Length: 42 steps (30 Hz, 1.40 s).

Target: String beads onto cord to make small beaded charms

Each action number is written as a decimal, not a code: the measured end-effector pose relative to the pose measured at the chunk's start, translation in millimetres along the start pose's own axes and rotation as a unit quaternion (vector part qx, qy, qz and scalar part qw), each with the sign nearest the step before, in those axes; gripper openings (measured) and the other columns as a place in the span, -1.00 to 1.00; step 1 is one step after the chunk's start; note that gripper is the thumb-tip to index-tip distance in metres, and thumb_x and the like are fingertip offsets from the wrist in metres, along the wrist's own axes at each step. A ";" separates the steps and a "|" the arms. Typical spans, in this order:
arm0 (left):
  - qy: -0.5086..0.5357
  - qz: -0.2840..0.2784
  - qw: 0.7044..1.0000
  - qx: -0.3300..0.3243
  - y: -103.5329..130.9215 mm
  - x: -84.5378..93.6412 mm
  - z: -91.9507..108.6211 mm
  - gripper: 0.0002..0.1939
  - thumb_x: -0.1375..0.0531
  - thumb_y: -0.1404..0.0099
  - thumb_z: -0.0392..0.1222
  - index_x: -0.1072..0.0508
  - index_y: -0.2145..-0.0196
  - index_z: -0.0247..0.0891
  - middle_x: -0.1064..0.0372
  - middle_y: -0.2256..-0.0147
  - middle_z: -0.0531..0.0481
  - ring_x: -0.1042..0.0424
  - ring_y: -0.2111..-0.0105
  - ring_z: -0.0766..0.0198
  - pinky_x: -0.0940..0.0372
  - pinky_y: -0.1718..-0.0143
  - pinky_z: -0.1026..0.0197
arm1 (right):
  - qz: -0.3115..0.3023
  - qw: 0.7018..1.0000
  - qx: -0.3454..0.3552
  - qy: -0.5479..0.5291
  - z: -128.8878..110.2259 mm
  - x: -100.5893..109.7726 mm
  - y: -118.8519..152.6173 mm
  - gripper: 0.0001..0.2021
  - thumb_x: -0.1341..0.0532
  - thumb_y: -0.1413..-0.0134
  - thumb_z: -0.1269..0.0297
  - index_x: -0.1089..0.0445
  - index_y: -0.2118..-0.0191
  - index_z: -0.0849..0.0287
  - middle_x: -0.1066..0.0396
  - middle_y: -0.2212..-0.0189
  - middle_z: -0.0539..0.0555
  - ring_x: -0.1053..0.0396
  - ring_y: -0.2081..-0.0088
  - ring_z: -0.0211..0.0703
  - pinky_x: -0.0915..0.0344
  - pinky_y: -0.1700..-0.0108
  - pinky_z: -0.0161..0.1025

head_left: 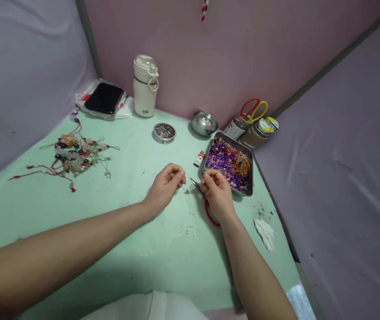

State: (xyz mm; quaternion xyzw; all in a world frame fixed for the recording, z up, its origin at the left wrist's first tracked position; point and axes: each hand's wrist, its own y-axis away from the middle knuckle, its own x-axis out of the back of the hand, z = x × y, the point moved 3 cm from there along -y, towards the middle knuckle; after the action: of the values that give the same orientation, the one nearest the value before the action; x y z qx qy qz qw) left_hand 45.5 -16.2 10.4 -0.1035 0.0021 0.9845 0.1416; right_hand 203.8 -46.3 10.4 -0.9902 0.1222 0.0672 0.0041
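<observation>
Red loops of the scissors (209, 215) reach my feed only in part: the right hand (219, 195) hides their middle, and the blade tips poke out toward the left fingers. The right thumb and fingertips are pinched together, overlapping the near corner of the metal tray (250, 178) of beads (221, 160). The left hand (167, 184) is curled closed, apart from the right; I can't tell whether either pinches a fine thread. Beyond the left fingers lies a round case (165, 133), its label too small for me.

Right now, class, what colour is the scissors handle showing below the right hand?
The scissors handle is red, as the head view shows.
</observation>
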 end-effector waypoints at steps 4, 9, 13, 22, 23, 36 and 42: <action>-0.012 -0.012 0.999 0.038 -1.3 -1.7 -4.4 -0.84 -0.21 -0.19 -0.11 -0.39 0.37 -0.26 -0.35 0.50 0.09 -0.29 0.49 0.37 -0.22 0.40 0.26 | -0.015 0.997 0.027 0.067 -2.3 -4.4 5.1 -0.89 -0.27 -0.05 0.23 -0.39 0.29 0.11 -0.32 0.50 -0.08 -0.21 0.47 -0.33 -0.14 0.40 -0.33; 0.024 -0.024 0.997 0.075 -2.0 -2.3 -7.0 -0.72 -0.22 -0.11 -0.21 -0.43 0.18 -0.28 -0.39 0.49 0.09 -0.33 0.49 0.36 -0.25 0.35 0.23 | -0.018 0.997 0.027 0.067 -2.0 -6.8 7.5 -0.83 -0.29 -0.02 0.29 -0.39 0.22 0.08 -0.40 0.46 -0.08 -0.30 0.42 -0.30 -0.21 0.31 -0.31; 0.041 -0.029 0.994 0.093 -3.3 -2.3 -10.7 -0.65 -0.26 -0.07 -0.21 -0.45 0.14 -0.30 -0.42 0.48 0.07 -0.34 0.48 0.35 -0.27 0.32 0.21 | -0.004 0.996 0.020 0.082 -2.7 -6.3 7.3 -0.86 -0.32 0.03 0.30 -0.41 0.29 0.10 -0.41 0.46 -0.07 -0.31 0.42 -0.29 -0.21 0.32 -0.30; 0.013 -0.016 0.995 0.095 -5.2 -0.4 -16.8 -0.79 -0.27 -0.11 -0.08 -0.46 0.39 -0.28 -0.32 0.54 0.09 -0.24 0.53 0.38 -0.14 0.46 0.26 | -0.012 0.985 0.072 0.157 -2.7 -4.0 6.6 -0.90 -0.28 -0.01 0.24 -0.41 0.39 0.13 -0.38 0.41 -0.03 -0.28 0.36 -0.24 -0.21 0.30 -0.28; -0.004 -0.011 0.996 0.086 -4.9 0.1 -15.4 -0.79 -0.26 -0.12 -0.07 -0.44 0.39 -0.27 -0.27 0.55 0.12 -0.19 0.55 0.39 -0.09 0.49 0.27 | -0.012 0.984 0.076 0.161 -2.1 -3.5 6.4 -0.90 -0.28 -0.01 0.23 -0.41 0.39 0.13 -0.38 0.41 -0.03 -0.28 0.36 -0.24 -0.21 0.29 -0.27; -0.041 0.007 0.998 0.055 -2.5 -1.5 -7.6 -0.87 -0.24 -0.11 -0.13 -0.45 0.43 -0.24 -0.37 0.47 0.06 -0.29 0.43 0.31 -0.21 0.36 0.23 | -0.014 0.996 0.010 0.087 1.4 -13.1 10.4 -0.84 -0.32 0.04 0.23 -0.44 0.29 0.10 -0.40 0.41 -0.03 -0.30 0.36 -0.24 -0.23 0.28 -0.27; -0.089 -0.038 0.995 0.022 1.5 -3.6 -5.9 -0.91 -0.22 -0.13 -0.18 -0.49 0.39 -0.23 -0.45 0.38 0.02 -0.38 0.32 0.25 -0.25 0.22 0.19 | -0.024 0.990 0.063 0.123 -0.5 -11.9 11.0 -0.90 -0.28 -0.04 0.21 -0.42 0.37 0.11 -0.38 0.44 -0.03 -0.27 0.37 -0.24 -0.21 0.29 -0.27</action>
State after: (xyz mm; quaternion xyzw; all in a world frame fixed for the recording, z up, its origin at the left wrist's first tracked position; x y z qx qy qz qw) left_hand 49.7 -18.8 5.4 -0.0123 0.0075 0.9834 0.1811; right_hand 189.8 -54.0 12.5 -0.9913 0.1023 -0.0634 0.0525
